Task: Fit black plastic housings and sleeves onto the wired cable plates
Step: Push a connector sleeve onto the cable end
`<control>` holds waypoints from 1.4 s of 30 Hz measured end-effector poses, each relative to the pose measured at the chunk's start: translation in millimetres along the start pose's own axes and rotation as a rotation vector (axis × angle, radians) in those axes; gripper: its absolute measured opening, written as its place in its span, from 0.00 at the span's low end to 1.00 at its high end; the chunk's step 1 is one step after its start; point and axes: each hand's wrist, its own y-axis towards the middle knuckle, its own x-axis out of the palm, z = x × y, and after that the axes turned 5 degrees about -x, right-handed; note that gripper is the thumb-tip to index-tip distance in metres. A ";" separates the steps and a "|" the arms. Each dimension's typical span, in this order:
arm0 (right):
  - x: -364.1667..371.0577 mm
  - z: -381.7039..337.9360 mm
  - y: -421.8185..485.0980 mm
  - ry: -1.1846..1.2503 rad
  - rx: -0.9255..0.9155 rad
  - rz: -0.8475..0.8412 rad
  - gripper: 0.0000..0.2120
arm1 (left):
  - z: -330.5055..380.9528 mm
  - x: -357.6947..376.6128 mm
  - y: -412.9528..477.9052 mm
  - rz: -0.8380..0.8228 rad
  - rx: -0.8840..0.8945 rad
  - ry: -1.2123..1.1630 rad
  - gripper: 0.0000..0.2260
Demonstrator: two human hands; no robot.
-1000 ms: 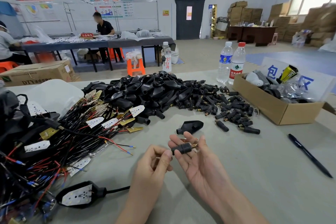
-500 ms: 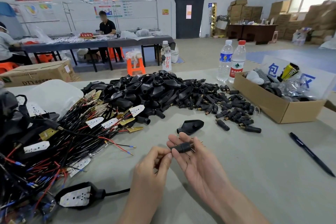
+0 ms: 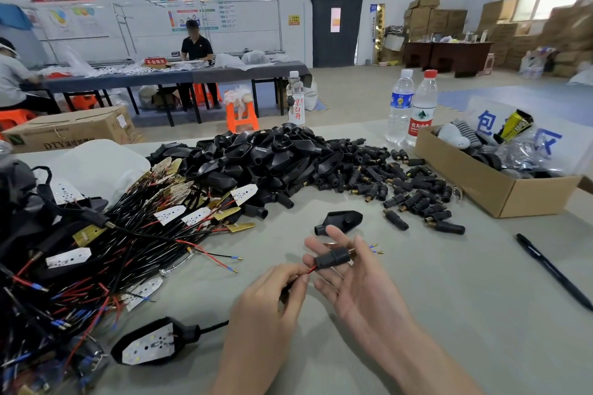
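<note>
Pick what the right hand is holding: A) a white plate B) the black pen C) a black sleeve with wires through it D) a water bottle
C: the black sleeve sits across the fingers of the right hand, and the red wire leaving it is pinched by the left hand.

The brown cardboard box [image 3: 69, 135] beyond the bench's far left corner reads "DTY". At the far edge, the slim clear plastic bottle [image 3: 296, 99] reads "凉白开" and the red-capped clear bottle [image 3: 423, 109] "农夫山泉". The white sheet [image 3: 519, 131] at the right edge shows a blue "包" and "区".

Black sleeve [image 3: 332, 258], red wire [image 3: 310, 270]; pen [image 3: 552, 269] probably black.
</note>
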 end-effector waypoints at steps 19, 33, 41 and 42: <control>-4.3 -6.8 3.4 -0.097 0.016 0.043 0.19 | -2.3 -4.6 1.8 0.049 0.178 0.188 0.08; -9.0 0.4 4.4 -0.366 -0.137 0.115 0.14 | 2.2 -9.8 3.2 0.061 0.194 0.252 0.11; -5.3 -7.7 -2.3 -0.442 -0.220 0.104 0.15 | -9.5 -12.4 5.6 0.119 0.215 0.369 0.11; -5.3 -7.9 -1.9 -0.435 -0.224 0.107 0.15 | -11.1 -12.7 6.0 0.122 0.214 0.376 0.11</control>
